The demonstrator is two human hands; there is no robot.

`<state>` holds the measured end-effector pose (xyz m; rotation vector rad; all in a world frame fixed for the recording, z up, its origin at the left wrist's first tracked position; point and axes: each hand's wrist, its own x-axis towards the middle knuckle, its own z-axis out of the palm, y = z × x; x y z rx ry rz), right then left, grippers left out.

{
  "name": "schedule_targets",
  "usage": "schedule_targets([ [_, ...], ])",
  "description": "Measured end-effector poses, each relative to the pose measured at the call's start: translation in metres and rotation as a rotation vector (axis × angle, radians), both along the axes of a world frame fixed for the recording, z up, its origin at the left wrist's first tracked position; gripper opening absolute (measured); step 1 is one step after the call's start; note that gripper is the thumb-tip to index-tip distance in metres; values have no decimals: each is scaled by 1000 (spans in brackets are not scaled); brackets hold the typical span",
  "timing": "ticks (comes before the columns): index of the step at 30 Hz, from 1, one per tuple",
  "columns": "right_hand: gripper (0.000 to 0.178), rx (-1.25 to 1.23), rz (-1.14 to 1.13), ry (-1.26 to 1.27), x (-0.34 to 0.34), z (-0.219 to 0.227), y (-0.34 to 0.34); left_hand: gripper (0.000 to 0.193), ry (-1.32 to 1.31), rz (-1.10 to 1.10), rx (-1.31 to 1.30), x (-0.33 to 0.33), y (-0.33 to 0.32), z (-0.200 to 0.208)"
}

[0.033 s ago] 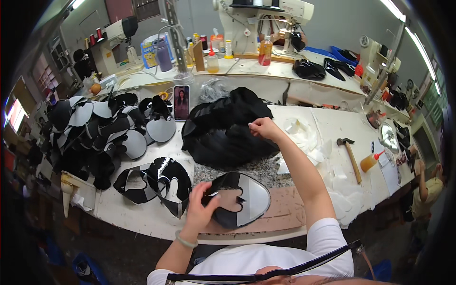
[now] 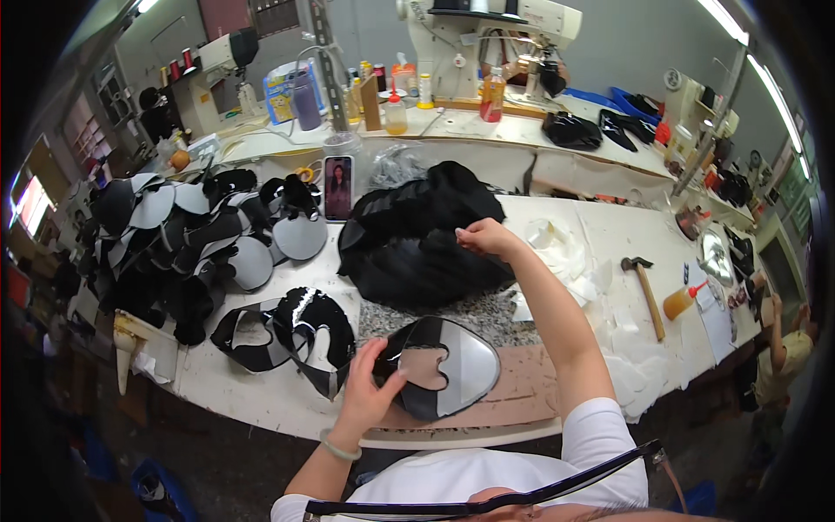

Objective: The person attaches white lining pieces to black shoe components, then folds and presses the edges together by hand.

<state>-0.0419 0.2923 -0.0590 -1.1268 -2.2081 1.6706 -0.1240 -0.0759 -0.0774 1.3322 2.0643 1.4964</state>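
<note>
A shoe upper (image 2: 465, 370) in black with a light grey toe part lies flat on a brown board (image 2: 526, 383) in front of me. My left hand (image 2: 367, 390) is at its left end, fingers and thumb spread; the thumb lies over the upper's edge. Farther off, my right hand (image 2: 489, 238) is above a large heap of black pieces (image 2: 417, 252). Its fingertips are pinched together, and whatever may be between them is too small to make out. Two more black uppers, a glossy one (image 2: 300, 313) and a duller one (image 2: 230, 344), rest left of my left hand.
A pile of black and grey uppers (image 2: 156, 226) covers the table's left. A phone (image 2: 338, 187) stands behind. To the right are white scraps (image 2: 565, 252), a hammer (image 2: 645, 300) and a glue bottle (image 2: 680, 301). A sewing machine (image 2: 435, 52) stands on the far bench.
The whole view has shifted very slightly. Both hands and the upper stay in nearly the same places.
</note>
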Motion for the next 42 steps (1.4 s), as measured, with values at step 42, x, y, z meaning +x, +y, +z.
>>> schedule_targets([
  [42,25,171,-143,256,-30,-15,25,37,669,-286,-15,-143,140,75],
])
